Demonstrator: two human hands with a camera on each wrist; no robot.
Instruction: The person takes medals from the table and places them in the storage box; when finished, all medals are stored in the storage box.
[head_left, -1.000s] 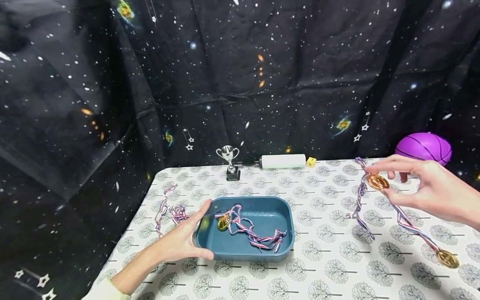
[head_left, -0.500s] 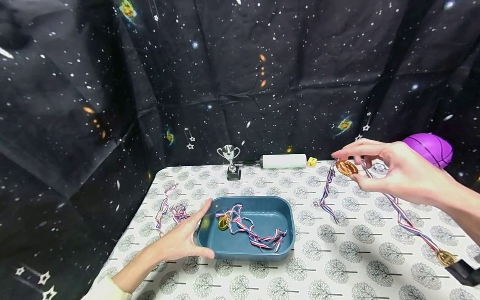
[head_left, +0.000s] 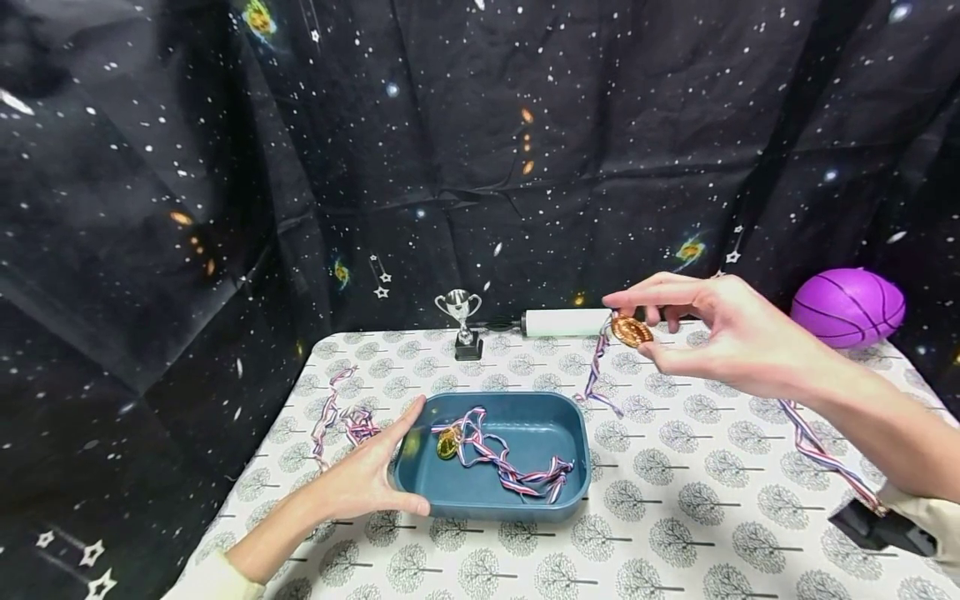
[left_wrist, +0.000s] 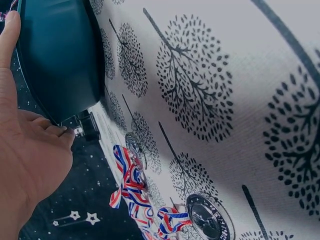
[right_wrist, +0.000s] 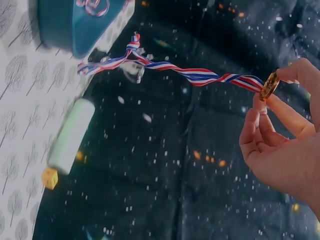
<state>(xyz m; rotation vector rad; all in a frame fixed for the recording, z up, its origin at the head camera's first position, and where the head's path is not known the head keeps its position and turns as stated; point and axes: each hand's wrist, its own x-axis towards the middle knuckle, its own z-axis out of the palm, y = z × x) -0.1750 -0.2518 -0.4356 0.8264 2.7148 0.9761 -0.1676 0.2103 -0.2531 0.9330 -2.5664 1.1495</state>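
My left hand (head_left: 360,483) grips the left end of a dark teal bin (head_left: 517,514), thumb at the front corner and fingers at the back. Inside it lies a gold medal (head_left: 447,443) on a tangled red, white and blue ribbon (head_left: 517,482). Up in the air, right of the bin, my right hand (head_left: 731,342) pinches a bronze-coloured medal (head_left: 632,331) between thumb and fingers. From that medal a striped ribbon (right_wrist: 200,76) hangs down. The left wrist view shows two medals beside the bin, one dark-faced (left_wrist: 207,217), the other silvery (left_wrist: 135,149).
A silver trophy (head_left: 462,321), a white cylinder (head_left: 566,322) and a purple ball (head_left: 847,307) stand along the back. In the right wrist view a yellow cube (right_wrist: 50,178) sits by the cylinder. Another striped ribbon (head_left: 813,446) lies under my right forearm.
My right hand has carried the bronze-coloured medal leftward toward the bin, its ribbon trailing. My forearm now covers the gold medal at the right. The left hand and bin stay in place.
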